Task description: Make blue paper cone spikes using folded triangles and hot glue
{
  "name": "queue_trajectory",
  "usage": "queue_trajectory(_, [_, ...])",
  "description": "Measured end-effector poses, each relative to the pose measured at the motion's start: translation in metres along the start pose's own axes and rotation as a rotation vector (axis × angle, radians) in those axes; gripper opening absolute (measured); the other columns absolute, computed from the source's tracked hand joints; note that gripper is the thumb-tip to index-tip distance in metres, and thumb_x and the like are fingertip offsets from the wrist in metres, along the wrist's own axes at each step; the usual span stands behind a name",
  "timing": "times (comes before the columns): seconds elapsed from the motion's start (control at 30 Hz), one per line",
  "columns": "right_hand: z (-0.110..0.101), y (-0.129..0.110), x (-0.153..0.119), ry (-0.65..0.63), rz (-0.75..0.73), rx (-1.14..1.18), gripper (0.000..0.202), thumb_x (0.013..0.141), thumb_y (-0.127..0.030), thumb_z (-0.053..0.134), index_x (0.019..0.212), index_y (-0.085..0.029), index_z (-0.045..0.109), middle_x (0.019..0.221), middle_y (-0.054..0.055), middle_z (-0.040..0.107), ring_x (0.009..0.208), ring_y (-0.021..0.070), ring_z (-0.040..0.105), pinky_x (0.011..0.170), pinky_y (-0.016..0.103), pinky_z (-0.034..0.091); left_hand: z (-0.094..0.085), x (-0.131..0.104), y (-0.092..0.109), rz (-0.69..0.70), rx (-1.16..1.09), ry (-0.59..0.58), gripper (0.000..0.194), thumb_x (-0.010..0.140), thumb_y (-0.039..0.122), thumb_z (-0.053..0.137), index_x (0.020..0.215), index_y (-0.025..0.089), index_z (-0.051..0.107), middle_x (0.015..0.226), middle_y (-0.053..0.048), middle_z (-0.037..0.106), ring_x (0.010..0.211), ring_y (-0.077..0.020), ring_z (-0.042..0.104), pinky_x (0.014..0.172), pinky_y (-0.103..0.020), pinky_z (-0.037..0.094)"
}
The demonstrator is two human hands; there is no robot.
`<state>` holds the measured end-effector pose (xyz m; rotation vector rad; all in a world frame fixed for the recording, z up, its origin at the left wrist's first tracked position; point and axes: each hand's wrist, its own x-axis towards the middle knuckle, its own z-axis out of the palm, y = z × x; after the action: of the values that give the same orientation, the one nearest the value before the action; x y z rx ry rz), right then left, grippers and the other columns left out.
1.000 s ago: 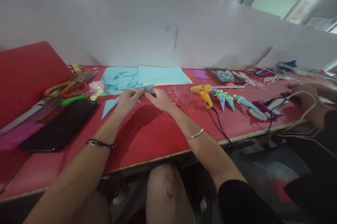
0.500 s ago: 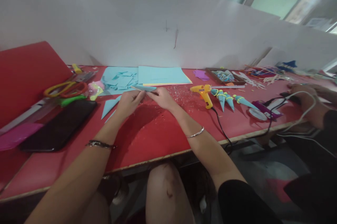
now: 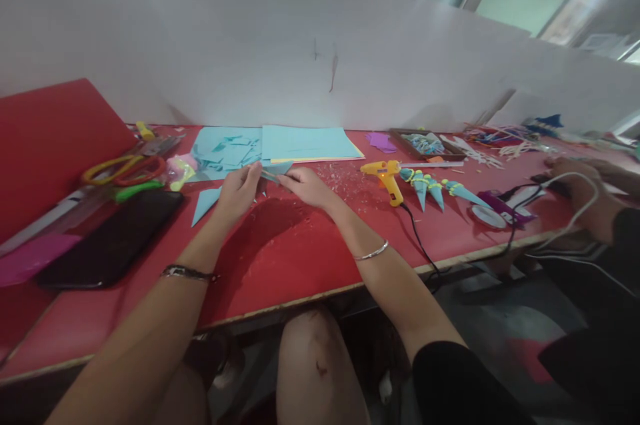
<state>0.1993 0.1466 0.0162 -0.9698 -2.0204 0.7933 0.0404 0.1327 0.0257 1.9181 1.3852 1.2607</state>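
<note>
My left hand (image 3: 239,190) and my right hand (image 3: 306,185) grip a piece of blue paper (image 3: 277,170) between them, above the red table. The left fingers are closed on the paper's left end, the right fingers pinch it from the right. A thin pale strip or edge runs along the paper; I cannot tell which. Below my left hand lies a blue paper triangle (image 3: 204,205). Behind it, small cut blue pieces (image 3: 235,152) are heaped on a blue sheet. A stack of blue sheets (image 3: 310,142) lies just beyond my hands.
To the right are a yellow glue gun (image 3: 384,178) with a black cord, several blue paper cones (image 3: 435,193) with yellow-green trim, and a tray (image 3: 400,140). Scissors (image 3: 117,170) and a black phone (image 3: 115,238) lie at left. Another person's hand (image 3: 575,178) is at far right.
My left hand has shifted slightly left and up, with its fingers raised more. The blue paper between my hands has tilted and shows more of its surface. My right hand is nearly still.
</note>
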Motion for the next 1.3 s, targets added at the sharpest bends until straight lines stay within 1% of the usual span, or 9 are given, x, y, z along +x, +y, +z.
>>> queue_trajectory(0.13, [0.000, 0.000, -0.001, 0.001, -0.003, 0.011, 0.032, 0.084, -0.040, 0.042, 0.064, -0.016, 0.047, 0.062, -0.002, 0.040, 0.060, 0.0086, 0.035, 0.057, 0.022, 0.028, -0.001, 0.000, 0.004, -0.067, -0.019, -0.014, 0.040, 0.086, 0.036, 0.034, 0.050, 0.019, 0.044, 0.041, 0.003, 0.039, 0.040, -0.0100, 0.035, 0.044, -0.023, 0.029])
queue_trajectory(0.27, [0.002, 0.000, -0.001, 0.024, 0.006, -0.042, 0.032, 0.085, -0.038, 0.042, 0.063, -0.015, 0.048, 0.060, -0.002, 0.041, 0.060, 0.0088, 0.037, 0.057, 0.022, 0.028, -0.002, 0.000, 0.008, -0.067, -0.002, -0.023, 0.038, 0.084, 0.031, 0.038, 0.048, 0.019, 0.042, 0.040, 0.004, 0.037, 0.040, -0.0092, 0.032, 0.044, -0.023, 0.028])
queue_trajectory(0.47, [0.004, 0.004, 0.000, 0.043, -0.055, -0.203, 0.034, 0.087, -0.037, 0.038, 0.073, -0.013, 0.058, 0.067, 0.001, 0.053, 0.063, 0.0105, 0.043, 0.061, 0.023, 0.031, -0.001, 0.001, 0.009, -0.093, -0.044, -0.067, 0.037, 0.083, 0.031, 0.037, 0.048, 0.020, 0.043, 0.040, 0.003, 0.037, 0.040, -0.0099, 0.034, 0.043, -0.023, 0.029])
queue_trajectory(0.63, [0.004, 0.002, 0.000, 0.043, -0.080, -0.375, 0.031, 0.089, -0.031, 0.038, 0.076, -0.013, 0.060, 0.068, 0.002, 0.056, 0.062, 0.0110, 0.043, 0.060, 0.023, 0.029, 0.000, 0.004, 0.005, -0.109, -0.053, -0.118, 0.040, 0.083, 0.030, 0.035, 0.044, 0.020, 0.040, 0.039, 0.002, 0.039, 0.040, -0.0102, 0.036, 0.046, -0.023, 0.033])
queue_trajectory(0.8, [0.004, -0.003, -0.002, 0.011, -0.092, -0.472, 0.024, 0.087, -0.029, 0.042, 0.089, -0.014, 0.061, 0.082, 0.005, 0.061, 0.072, 0.0135, 0.050, 0.063, 0.024, 0.030, 0.000, 0.004, 0.006, -0.108, -0.069, -0.133, 0.041, 0.083, 0.029, 0.035, 0.043, 0.021, 0.040, 0.039, 0.002, 0.040, 0.040, -0.0105, 0.036, 0.046, -0.023, 0.032])
queue_trajectory(0.93, [0.004, -0.005, -0.002, -0.005, -0.065, -0.577, 0.025, 0.090, -0.029, 0.040, 0.096, -0.015, 0.060, 0.090, 0.008, 0.062, 0.081, 0.0157, 0.053, 0.066, 0.024, 0.031, 0.000, 0.005, 0.006, -0.118, -0.072, -0.132, 0.042, 0.082, 0.030, 0.036, 0.041, 0.021, 0.039, 0.038, 0.002, 0.039, 0.040, -0.0112, 0.035, 0.046, -0.024, 0.032])
queue_trajectory(1.07, [0.005, -0.006, -0.002, 0.013, -0.055, -0.595, 0.030, 0.093, -0.034, 0.036, 0.095, -0.015, 0.060, 0.088, 0.008, 0.062, 0.080, 0.0167, 0.054, 0.066, 0.026, 0.031, 0.000, 0.006, 0.007, -0.129, -0.077, -0.130, 0.044, 0.084, 0.027, 0.035, 0.040, 0.021, 0.039, 0.039, 0.001, 0.040, 0.042, -0.0116, 0.037, 0.050, -0.024, 0.033])
queue_trajectory(1.3, [0.005, -0.009, -0.001, 0.026, -0.043, -0.529, 0.032, 0.093, -0.033, 0.037, 0.085, -0.016, 0.063, 0.079, 0.007, 0.061, 0.075, 0.0154, 0.053, 0.064, 0.025, 0.031, -0.001, 0.003, 0.012, -0.154, -0.070, -0.103, 0.044, 0.085, 0.025, 0.035, 0.041, 0.020, 0.038, 0.041, 0.002, 0.038, 0.043, -0.0109, 0.035, 0.051, -0.025, 0.032])
